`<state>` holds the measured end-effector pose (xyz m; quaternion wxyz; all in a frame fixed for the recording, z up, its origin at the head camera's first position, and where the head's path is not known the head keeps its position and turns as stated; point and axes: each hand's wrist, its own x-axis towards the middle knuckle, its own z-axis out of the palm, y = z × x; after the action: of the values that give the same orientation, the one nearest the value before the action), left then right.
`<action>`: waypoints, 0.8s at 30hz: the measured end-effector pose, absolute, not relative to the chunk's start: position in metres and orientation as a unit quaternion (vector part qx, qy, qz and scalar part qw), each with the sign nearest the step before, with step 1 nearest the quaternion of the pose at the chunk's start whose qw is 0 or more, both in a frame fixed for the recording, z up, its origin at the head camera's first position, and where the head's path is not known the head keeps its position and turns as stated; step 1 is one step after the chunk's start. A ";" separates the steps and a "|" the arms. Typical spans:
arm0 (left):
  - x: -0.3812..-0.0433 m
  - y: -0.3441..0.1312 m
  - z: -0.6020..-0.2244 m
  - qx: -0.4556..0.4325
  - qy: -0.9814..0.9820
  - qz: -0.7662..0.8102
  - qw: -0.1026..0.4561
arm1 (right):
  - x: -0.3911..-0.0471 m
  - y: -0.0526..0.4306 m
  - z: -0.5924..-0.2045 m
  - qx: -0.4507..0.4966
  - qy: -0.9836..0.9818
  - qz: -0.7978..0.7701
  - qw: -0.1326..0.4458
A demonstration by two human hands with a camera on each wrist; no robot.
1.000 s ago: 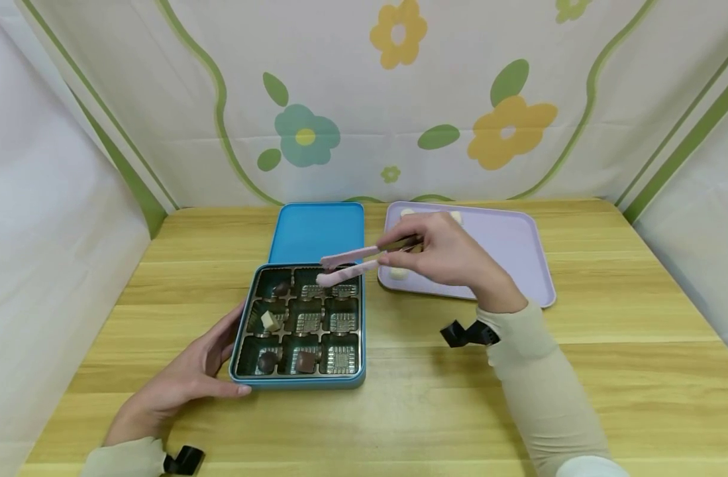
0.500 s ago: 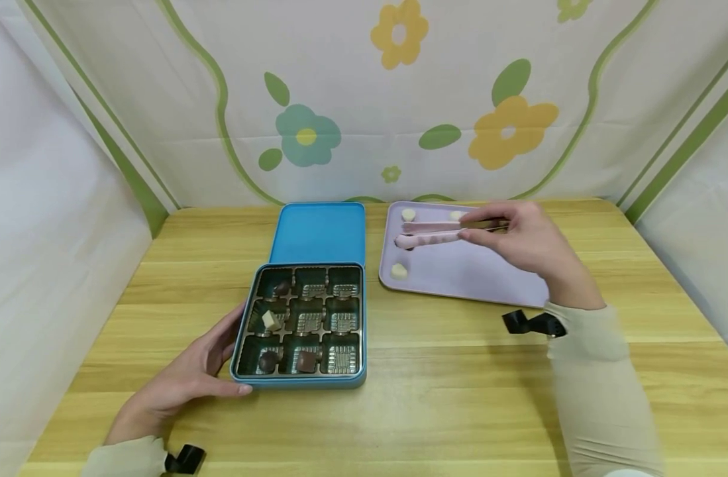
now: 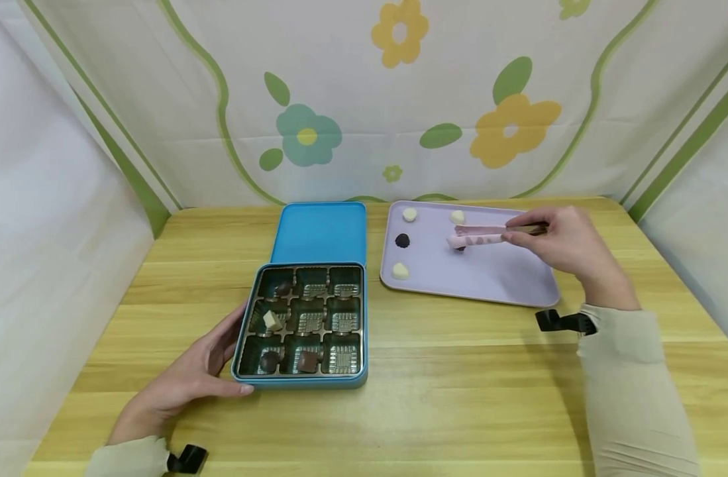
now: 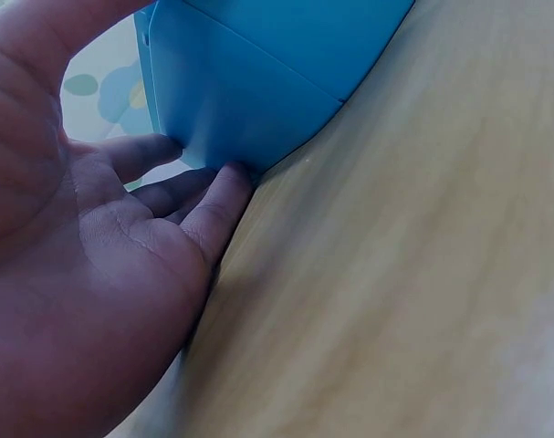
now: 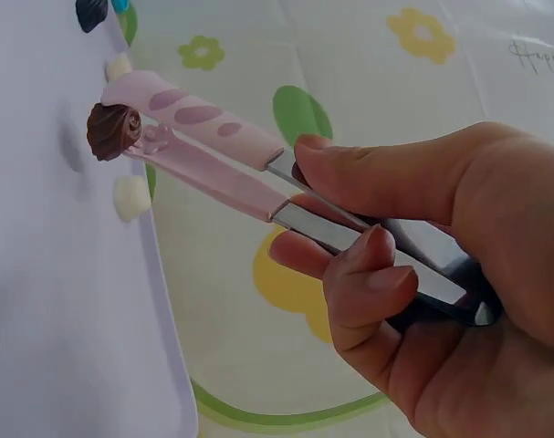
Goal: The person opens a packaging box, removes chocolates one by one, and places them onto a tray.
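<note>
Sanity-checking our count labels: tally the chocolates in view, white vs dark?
White chocolates: 4 (3 on the tray, 1 in the tin)
Dark chocolates: 5 (1 on the tray, 1 at the tongs, 3 in the tin)
Total: 9

Left hand point(image 3: 191, 374) spread, thumb point(image 3: 225, 389) apart; right hand point(image 3: 569, 245) farther forward, fingers point(image 5: 372, 297) curled.

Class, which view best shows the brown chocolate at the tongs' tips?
The right wrist view: the brown chocolate appears large, its ridges clear beside the tongs. The head view shows only a dark sliver below the tips; the left wrist view lacks it.
</note>
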<state>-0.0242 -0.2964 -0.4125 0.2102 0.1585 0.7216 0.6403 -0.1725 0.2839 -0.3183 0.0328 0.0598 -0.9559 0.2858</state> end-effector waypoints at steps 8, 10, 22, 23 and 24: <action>-0.024 -0.296 -0.411 0.156 0.724 0.638 0.211 | -0.177 0.278 -0.326 0.063 -0.962 0.267 0.011; -0.024 -0.296 -0.411 0.155 0.724 0.639 0.211 | -0.177 0.278 -0.326 0.062 -0.961 0.268 0.010; -0.023 -0.296 -0.411 0.152 0.727 0.635 0.212 | -0.171 0.273 -0.318 0.063 -0.960 0.270 0.034; -0.023 -0.296 -0.412 0.152 0.727 0.635 0.212 | -0.170 0.271 -0.316 0.065 -0.959 0.274 0.040; -0.023 -0.296 -0.412 0.153 0.728 0.634 0.212 | -0.168 0.268 -0.314 0.066 -0.956 0.284 0.043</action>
<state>-0.0235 -0.2963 -0.4117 0.2120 0.1525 0.7278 0.6341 -0.1681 0.2681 -0.3142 0.0427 0.0660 -0.9557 0.2837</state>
